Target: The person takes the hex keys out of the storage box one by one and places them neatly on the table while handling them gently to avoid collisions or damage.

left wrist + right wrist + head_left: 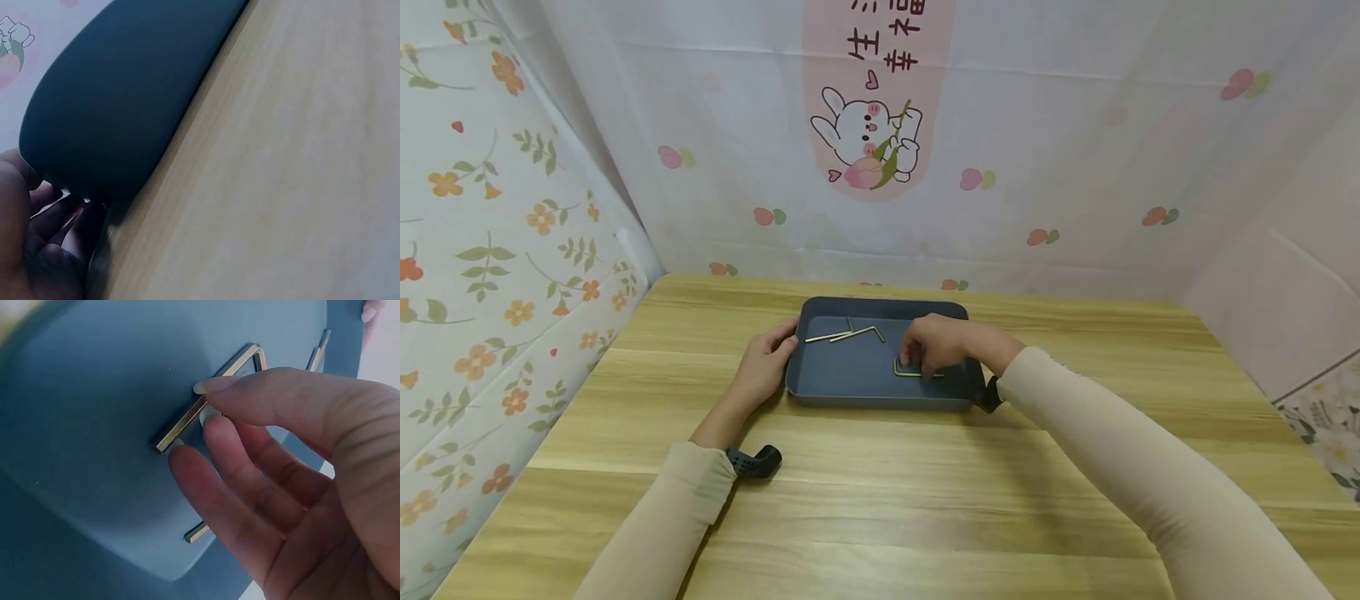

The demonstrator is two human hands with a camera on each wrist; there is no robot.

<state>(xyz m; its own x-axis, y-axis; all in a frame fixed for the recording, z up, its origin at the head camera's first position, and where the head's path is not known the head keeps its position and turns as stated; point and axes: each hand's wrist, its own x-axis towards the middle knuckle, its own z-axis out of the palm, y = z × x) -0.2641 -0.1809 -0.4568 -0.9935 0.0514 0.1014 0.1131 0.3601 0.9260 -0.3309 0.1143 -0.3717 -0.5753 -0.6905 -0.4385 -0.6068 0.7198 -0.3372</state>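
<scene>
A dark blue-grey tray [850,402] holds several brass-coloured hex keys. My left hand [763,364] grips the tray's left end, its thumb at the rim; in the left wrist view the other fingers [47,222] lie against the outer wall. Over the right half of the tray, my right hand [942,343] pinches an L-shaped hex key [187,422] between thumb and finger, low over the tray floor. Another hex key [197,532] is partly hidden behind the right hand's fingers. Toward the tray's left side, hex keys [868,331] lie across each other.
The tray stands on a wood-grain table [865,500] near its back edge. A white cloth [1037,167] with a rabbit print hangs behind, and a floral cloth [512,275] hangs at left. Dark wrist straps [752,461] sit at both cuffs.
</scene>
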